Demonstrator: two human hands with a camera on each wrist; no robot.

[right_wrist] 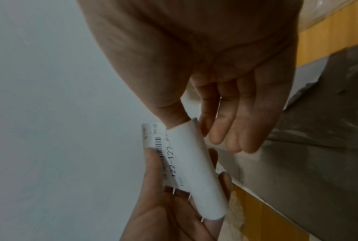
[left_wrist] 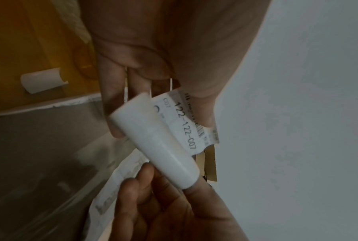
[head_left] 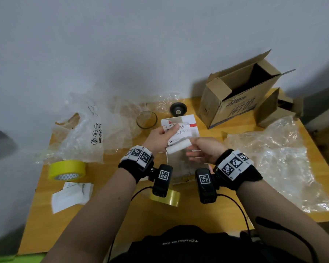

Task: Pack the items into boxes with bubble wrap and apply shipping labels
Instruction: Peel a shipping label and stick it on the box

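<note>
Head view: both hands are up over the table [head_left: 207, 211], working one shipping label [head_left: 180, 132] between them. The left hand [head_left: 158, 138] pinches the label's printed face, thumb on top across the barcode, fingers underneath. The right hand [head_left: 205, 149] has the curled white backing paper [head_left: 179, 147], thumb and forefinger nipping its end while the other fingers stay loose and straight. Left wrist view shows the backing [left_wrist: 159, 143] rolled into a tube, touching the label [left_wrist: 186, 124] with its number 122-122-007. From the right wrist, the tube [right_wrist: 196, 169] runs from the right thumb down across the left fingers [right_wrist: 153, 166].

Directly under the grip lies a flat white-and-grey package [head_left: 184, 164]. Beyond the grip stand a glass bowl [head_left: 147, 119] and a black round piece [head_left: 178, 109]. Further right of the grip, an open cardboard box [head_left: 235, 95] is tipped on its side. Bubble wrap [head_left: 270, 158] spreads right of the grip, air cushion film [head_left: 87, 133] left. Two yellow tape rolls [head_left: 67, 169] sit nearer the person.
</note>
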